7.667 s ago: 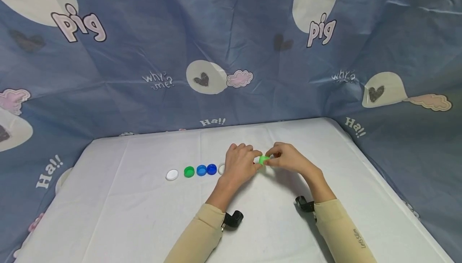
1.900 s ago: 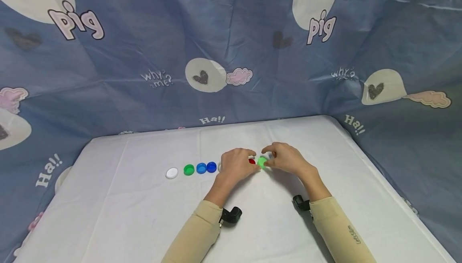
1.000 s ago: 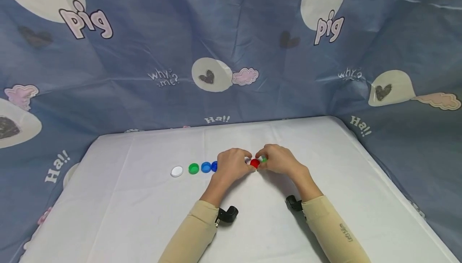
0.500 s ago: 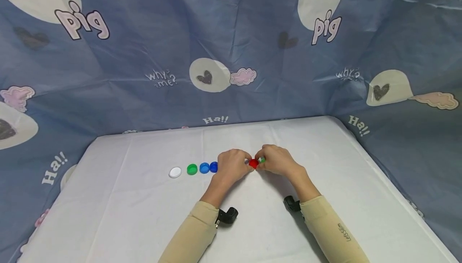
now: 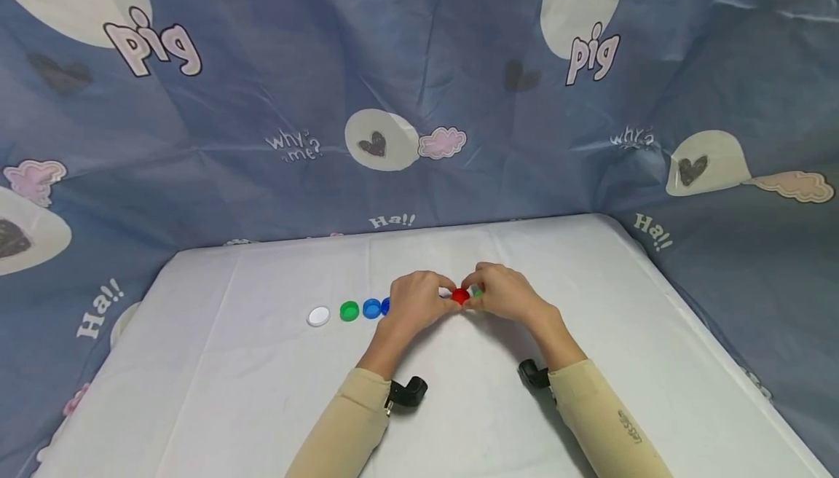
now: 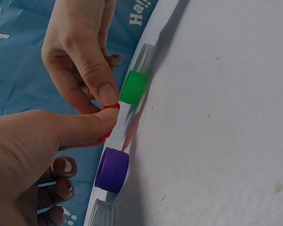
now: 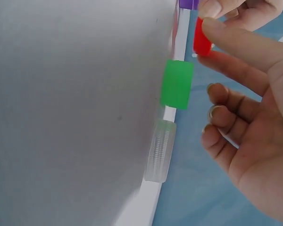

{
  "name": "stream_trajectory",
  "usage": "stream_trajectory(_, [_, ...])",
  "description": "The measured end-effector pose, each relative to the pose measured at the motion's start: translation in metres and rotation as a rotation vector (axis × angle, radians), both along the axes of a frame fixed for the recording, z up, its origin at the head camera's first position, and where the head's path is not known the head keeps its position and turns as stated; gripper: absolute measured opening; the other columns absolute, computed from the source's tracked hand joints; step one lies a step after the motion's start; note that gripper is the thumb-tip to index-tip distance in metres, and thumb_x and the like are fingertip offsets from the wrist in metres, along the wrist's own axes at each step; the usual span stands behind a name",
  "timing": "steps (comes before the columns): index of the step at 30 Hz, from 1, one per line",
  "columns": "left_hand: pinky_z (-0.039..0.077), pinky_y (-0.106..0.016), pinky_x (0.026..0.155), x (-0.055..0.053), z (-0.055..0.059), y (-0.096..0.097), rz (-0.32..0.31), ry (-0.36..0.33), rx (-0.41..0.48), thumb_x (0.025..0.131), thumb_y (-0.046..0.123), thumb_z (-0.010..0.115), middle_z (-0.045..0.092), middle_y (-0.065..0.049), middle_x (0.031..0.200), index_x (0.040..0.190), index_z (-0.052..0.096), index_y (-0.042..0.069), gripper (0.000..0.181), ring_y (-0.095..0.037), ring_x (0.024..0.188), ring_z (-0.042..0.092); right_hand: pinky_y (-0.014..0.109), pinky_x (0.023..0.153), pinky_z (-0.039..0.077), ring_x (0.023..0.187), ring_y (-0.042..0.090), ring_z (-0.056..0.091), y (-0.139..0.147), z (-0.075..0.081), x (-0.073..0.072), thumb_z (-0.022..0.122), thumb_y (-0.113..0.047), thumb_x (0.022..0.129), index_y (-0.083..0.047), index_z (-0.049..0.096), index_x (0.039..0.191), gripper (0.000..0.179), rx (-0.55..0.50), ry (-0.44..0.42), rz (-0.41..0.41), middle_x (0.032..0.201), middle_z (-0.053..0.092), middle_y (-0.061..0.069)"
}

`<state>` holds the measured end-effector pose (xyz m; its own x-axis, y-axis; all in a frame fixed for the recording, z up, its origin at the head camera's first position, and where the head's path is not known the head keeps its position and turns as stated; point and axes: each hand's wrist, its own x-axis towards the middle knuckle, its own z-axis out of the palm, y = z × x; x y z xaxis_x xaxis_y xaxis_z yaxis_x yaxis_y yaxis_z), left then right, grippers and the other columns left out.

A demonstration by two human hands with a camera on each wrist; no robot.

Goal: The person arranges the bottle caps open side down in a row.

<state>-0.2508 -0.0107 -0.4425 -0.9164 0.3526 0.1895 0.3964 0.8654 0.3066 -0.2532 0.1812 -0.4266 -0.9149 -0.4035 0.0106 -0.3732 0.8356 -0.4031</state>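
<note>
A small red bottle cap (image 5: 461, 296) is pinched between the fingertips of both hands. My left hand (image 5: 417, 299) grips it from the left and my right hand (image 5: 503, 292) from the right. In the right wrist view the cap (image 7: 202, 37) shows edge-on between thumbs and forefingers; whether it touches the cloth I cannot tell. On one side of it sits a ridged purple cap (image 6: 112, 170), on the other a light green cap (image 7: 177, 84). Clear ridged caps lie beyond these, one past the green cap (image 7: 160, 150). In the head view, my left hand hides part of the row.
Further left in the row lie a white cap (image 5: 318, 316), a green cap (image 5: 349, 310), a light blue cap (image 5: 371, 308) and a partly covered dark blue cap (image 5: 385, 306). White cloth covers the table (image 5: 262, 390). A blue printed curtain (image 5: 314, 194) hangs behind and beside it.
Earlier both hands held the light green cap, which now lies right of the red one. The hands have shifted left and taken hold of the red cap; the last half second shows little movement.
</note>
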Motion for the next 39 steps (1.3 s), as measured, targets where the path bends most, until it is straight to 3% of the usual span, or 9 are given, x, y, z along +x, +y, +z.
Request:
stream_trajectory(12, [0.040,-0.026,0.053,0.001,0.002,-0.002,-0.033,0.052,0.016,0.078,0.055,0.078,0.077,0.010,0.095,0.101,0.079,0.036,0.030,-0.009,0.068,0.061,0.028,0.056,0.037,0.068,0.011,0.049,0.002,0.003,0.003,0.082,-0.032,0.080,-0.027,0.076,0.100,0.022,-0.060,0.002,-0.023,0.079,0.054,-0.007])
stream_trajectory(18, [0.038,-0.026,0.054,0.001,0.003,-0.003,-0.053,0.061,-0.002,0.080,0.054,0.077,0.073,0.010,0.085,0.106,0.078,0.035,0.032,-0.008,0.063,0.052,0.029,0.055,0.034,0.068,0.013,0.048,0.004,0.004,0.002,0.079,-0.031,0.079,-0.026,0.074,0.098,0.020,-0.099,0.000,-0.028,0.081,0.057,0.000])
stream_trajectory(21, [0.039,-0.027,0.059,0.001,0.004,-0.003,-0.076,0.103,-0.027,0.080,0.052,0.077,0.073,0.010,0.084,0.107,0.078,0.034,0.032,-0.008,0.066,0.051,0.029,0.056,0.034,0.069,0.014,0.048,0.005,0.005,0.001,0.078,-0.030,0.079,-0.025,0.074,0.098,0.020,-0.123,-0.001,-0.033,0.082,0.057,0.001])
stream_trajectory(31, [0.044,-0.030,0.069,0.002,0.010,-0.005,-0.109,0.350,-0.168,0.084,0.051,0.074,0.073,0.011,0.082,0.108,0.078,0.036,0.028,-0.013,0.076,0.063,0.027,0.061,0.037,0.070,0.016,0.048,0.010,0.011,0.000,0.075,-0.025,0.083,-0.016,0.075,0.097,0.017,-0.281,-0.075,0.000,0.078,0.056,0.002])
stream_trajectory(39, [0.045,-0.030,0.072,0.001,0.009,-0.006,-0.120,0.432,-0.190,0.086,0.051,0.072,0.075,0.012,0.089,0.103,0.079,0.036,0.024,-0.013,0.081,0.065,0.028,0.064,0.042,0.072,0.015,0.051,0.012,0.009,-0.002,0.072,-0.027,0.086,-0.018,0.078,0.099,0.017,-0.288,-0.078,-0.014,0.081,0.061,0.000])
